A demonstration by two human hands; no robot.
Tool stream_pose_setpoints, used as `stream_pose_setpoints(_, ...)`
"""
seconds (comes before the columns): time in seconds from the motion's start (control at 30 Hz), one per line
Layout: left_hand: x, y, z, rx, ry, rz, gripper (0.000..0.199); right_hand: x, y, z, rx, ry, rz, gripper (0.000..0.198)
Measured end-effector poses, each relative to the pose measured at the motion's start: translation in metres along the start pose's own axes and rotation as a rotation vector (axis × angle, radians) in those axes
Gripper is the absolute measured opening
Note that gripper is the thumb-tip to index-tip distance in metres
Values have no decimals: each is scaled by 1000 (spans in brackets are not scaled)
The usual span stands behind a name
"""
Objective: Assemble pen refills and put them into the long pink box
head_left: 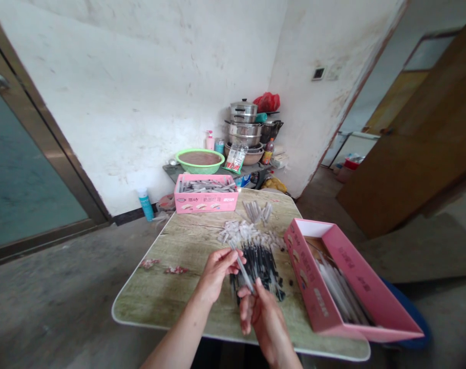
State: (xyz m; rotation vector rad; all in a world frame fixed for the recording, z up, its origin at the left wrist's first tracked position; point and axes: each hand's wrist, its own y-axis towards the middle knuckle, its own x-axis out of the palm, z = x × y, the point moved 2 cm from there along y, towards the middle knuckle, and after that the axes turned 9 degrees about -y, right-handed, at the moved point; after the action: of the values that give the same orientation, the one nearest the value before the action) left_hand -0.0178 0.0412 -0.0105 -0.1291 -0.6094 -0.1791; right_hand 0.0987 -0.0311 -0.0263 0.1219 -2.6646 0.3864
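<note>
A slim translucent tube, like a clear pen barrel (244, 270), slants between my two hands above the table. My left hand (216, 267) pinches its upper part between thumb and fingers. At the lower end, my right hand (264, 313) has its thumb and fingers closed around the tube. Beneath and beyond them lies a pile of black pen parts (261, 261), slender and mostly pointing away from me. Just past these is a heap of small whitish translucent pieces (240, 231). Farther back, several short clear tubes (257, 211) lie together.
A pink box (206, 201) full of tubes stands at the table's (156, 292) far left. To the right, a larger pink box (302, 277) holds long translucent tubes (342, 294). Behind, a green basin (199, 168) and stacked pots (244, 130) rest on a low stand.
</note>
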Motion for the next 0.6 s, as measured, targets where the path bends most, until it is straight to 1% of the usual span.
stream_pose_setpoints(0.13, -9, 5, 3, 7, -15, 23, 36, -2, -4, 3, -35, 7, 14, 42)
stream_pose_setpoints(0.4, -7, 1, -1, 5, -87, 148, 36, 0, -4, 6, -67, 37, 11, 36)
stream_pose_setpoints(0.5, -7, 1, 0, 2, -99, 195, 35, -1, -4, 3, -104, -65, 34, 37)
stream_pose_setpoints(0.6, -7, 1, -1, -3, -94, 197, 35, -4, -5, -3, -152, -258, 110, 39)
